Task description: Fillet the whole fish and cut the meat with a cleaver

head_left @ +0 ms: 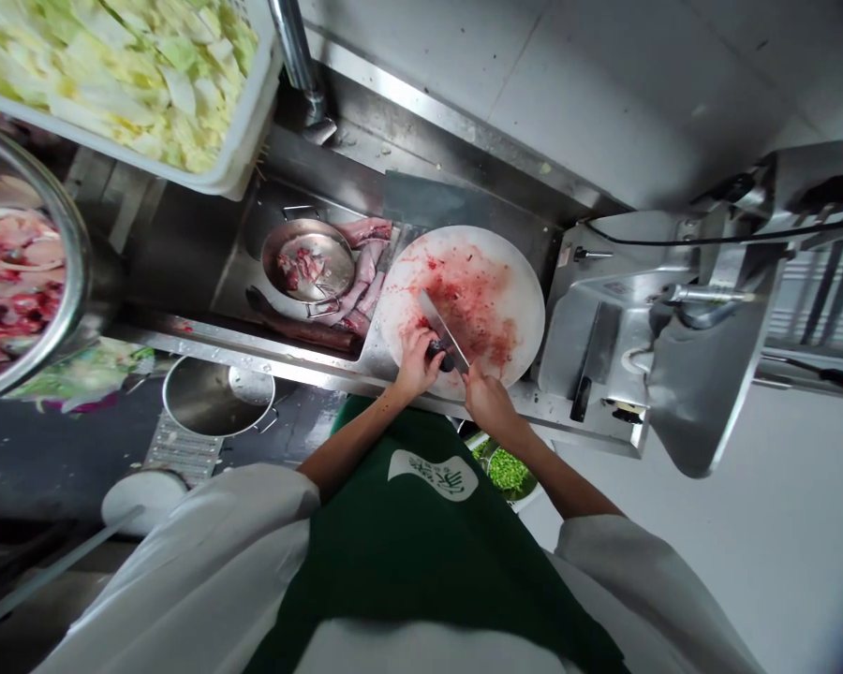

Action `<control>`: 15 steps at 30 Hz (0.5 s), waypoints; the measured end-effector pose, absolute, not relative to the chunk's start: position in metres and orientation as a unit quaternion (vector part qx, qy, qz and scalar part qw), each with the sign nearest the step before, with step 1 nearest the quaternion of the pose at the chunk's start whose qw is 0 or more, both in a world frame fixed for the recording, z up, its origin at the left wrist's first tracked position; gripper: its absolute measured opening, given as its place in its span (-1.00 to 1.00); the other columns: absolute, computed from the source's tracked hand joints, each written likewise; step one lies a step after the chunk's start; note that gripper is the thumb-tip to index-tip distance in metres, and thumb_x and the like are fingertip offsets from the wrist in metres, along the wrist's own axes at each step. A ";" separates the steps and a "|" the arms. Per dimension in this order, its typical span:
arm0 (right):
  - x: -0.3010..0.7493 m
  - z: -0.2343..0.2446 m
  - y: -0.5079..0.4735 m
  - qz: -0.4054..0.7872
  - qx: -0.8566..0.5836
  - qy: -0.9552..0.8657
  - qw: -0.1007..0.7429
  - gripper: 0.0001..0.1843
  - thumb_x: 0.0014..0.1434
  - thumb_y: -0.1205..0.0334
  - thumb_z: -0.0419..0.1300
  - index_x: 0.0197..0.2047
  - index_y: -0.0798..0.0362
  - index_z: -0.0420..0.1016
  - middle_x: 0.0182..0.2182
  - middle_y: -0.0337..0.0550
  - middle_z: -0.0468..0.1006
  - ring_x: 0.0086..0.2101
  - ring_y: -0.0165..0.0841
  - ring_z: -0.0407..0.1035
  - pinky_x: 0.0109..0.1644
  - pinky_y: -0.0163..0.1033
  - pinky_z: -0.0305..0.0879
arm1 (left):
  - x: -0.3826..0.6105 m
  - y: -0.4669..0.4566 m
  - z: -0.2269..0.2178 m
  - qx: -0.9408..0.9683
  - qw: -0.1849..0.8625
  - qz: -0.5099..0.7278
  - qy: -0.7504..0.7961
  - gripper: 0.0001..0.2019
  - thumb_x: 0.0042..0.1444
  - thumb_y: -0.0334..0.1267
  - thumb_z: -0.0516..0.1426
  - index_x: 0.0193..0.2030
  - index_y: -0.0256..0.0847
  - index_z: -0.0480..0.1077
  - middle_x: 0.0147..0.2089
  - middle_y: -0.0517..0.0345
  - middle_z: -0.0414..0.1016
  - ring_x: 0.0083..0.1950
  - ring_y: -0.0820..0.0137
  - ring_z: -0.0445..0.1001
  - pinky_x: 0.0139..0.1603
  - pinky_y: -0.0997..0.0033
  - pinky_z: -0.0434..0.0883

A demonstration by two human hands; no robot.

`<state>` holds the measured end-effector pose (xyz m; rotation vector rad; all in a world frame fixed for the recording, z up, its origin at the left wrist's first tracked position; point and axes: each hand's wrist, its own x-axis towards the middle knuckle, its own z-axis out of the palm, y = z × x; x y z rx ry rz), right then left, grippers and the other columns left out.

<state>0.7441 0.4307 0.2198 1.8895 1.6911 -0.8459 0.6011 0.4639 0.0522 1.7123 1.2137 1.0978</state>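
A round white cutting board (512, 281), smeared red with meat scraps, lies on the steel counter in front of me. A knife (436, 323) rests slanted across its near half. My left hand (414, 363) is closed around the knife's dark handle. My right hand (487, 401) sits at the board's near edge, fingers curled against the near end of the blade. Both forearms are bare and reach out over a green apron.
To the left of the board, a sink holds a metal bowl (309, 264) of meat bits and strips of raw meat (365, 281). A meat slicer (674, 346) stands to the right. A crate of chopped cabbage (126, 65) and a large bowl of raw meat (14, 281) are at left. A pot (214, 398) sits below.
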 end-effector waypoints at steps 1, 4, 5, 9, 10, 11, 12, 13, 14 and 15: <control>0.745 0.222 0.431 -0.310 0.687 0.616 0.231 -0.63 0.51 0.40 -0.07 0.28 0.24 0.34 -0.13 0.20 0.67 -0.08 -0.04 0.63 -0.05 -0.14 0.43 | 0.602 0.462 0.052 0.671 0.378 0.423 0.477 -0.69 0.41 0.03 0.11 0.08 -0.14 0.41 0.11 -0.13 0.44 0.20 0.04 0.38 0.33 -0.05 0.33; 0.746 0.228 0.438 -0.315 0.677 0.628 0.220 -0.66 0.50 0.42 -0.05 0.24 0.23 0.36 -0.10 0.21 0.66 -0.04 -0.06 0.62 -0.03 -0.15 0.43 | 0.602 0.460 0.053 0.672 0.391 0.401 0.484 -0.67 0.41 0.05 0.09 0.08 -0.13 0.41 0.14 -0.14 0.43 0.23 0.03 0.35 0.37 -0.06 0.31; 0.746 0.229 0.441 -0.314 0.672 0.635 0.216 -0.67 0.49 0.42 -0.05 0.22 0.23 0.37 -0.08 0.23 0.66 -0.02 -0.06 0.62 -0.01 -0.14 0.44 | 0.602 0.461 0.053 0.670 0.396 0.395 0.488 -0.67 0.41 0.06 0.08 0.08 -0.13 0.41 0.15 -0.15 0.43 0.23 0.02 0.35 0.37 -0.07 0.31; 0.746 0.215 0.444 -0.300 0.671 0.646 0.205 -0.65 0.49 0.42 -0.05 0.23 0.25 0.38 -0.06 0.25 0.65 -0.01 -0.03 0.60 0.03 -0.09 0.46 | 0.602 0.467 0.052 0.662 0.410 0.389 0.493 -0.62 0.41 0.10 0.07 0.09 -0.15 0.40 0.15 -0.17 0.43 0.23 0.02 0.35 0.39 -0.09 0.31; 0.746 0.209 0.441 -0.294 0.677 0.642 0.206 -0.63 0.50 0.41 -0.06 0.26 0.27 0.37 -0.08 0.25 0.66 -0.03 -0.03 0.61 0.02 -0.07 0.46 | 0.603 0.468 0.051 0.660 0.413 0.393 0.489 -0.62 0.41 0.10 0.07 0.10 -0.16 0.40 0.15 -0.17 0.43 0.23 0.02 0.35 0.38 -0.09 0.31; 0.746 0.203 0.436 -0.290 0.683 0.637 0.207 -0.61 0.51 0.40 -0.07 0.29 0.29 0.35 -0.10 0.26 0.67 -0.06 -0.02 0.62 0.00 -0.06 0.47 | 0.603 0.468 0.050 0.658 0.416 0.397 0.486 -0.62 0.41 0.09 0.08 0.10 -0.16 0.41 0.15 -0.17 0.43 0.23 0.02 0.36 0.37 -0.09 0.32; 0.747 0.196 0.430 -0.286 0.690 0.633 0.206 -0.59 0.52 0.38 -0.09 0.31 0.32 0.34 -0.13 0.27 0.67 -0.10 -0.02 0.63 -0.02 -0.06 0.47 | 0.602 0.467 0.049 0.659 0.420 0.397 0.481 -0.63 0.40 0.08 0.09 0.10 -0.16 0.41 0.14 -0.17 0.44 0.21 0.02 0.36 0.36 -0.09 0.34; 0.748 0.190 0.425 -0.284 0.695 0.630 0.199 -0.57 0.54 0.36 -0.12 0.32 0.35 0.32 -0.15 0.28 0.68 -0.13 -0.02 0.63 -0.05 -0.06 0.48 | 0.600 0.467 0.049 0.664 0.423 0.392 0.477 -0.64 0.39 0.06 0.10 0.09 -0.17 0.42 0.13 -0.17 0.44 0.20 0.02 0.38 0.34 -0.09 0.35; 0.750 0.185 0.419 -0.283 0.699 0.629 0.189 -0.56 0.55 0.33 -0.13 0.31 0.37 0.32 -0.18 0.28 0.68 -0.16 -0.03 0.63 -0.08 -0.07 0.47 | 0.597 0.467 0.051 0.672 0.423 0.382 0.473 -0.66 0.39 0.04 0.11 0.08 -0.17 0.43 0.12 -0.16 0.45 0.19 0.03 0.39 0.33 -0.08 0.37; 0.752 0.180 0.414 -0.283 0.703 0.627 0.179 -0.56 0.55 0.31 -0.14 0.30 0.38 0.33 -0.20 0.27 0.69 -0.18 -0.04 0.63 -0.10 -0.08 0.47 | 0.591 0.470 0.057 0.682 0.420 0.371 0.470 -0.67 0.39 0.03 0.11 0.06 -0.17 0.44 0.11 -0.15 0.47 0.18 0.04 0.40 0.32 -0.08 0.40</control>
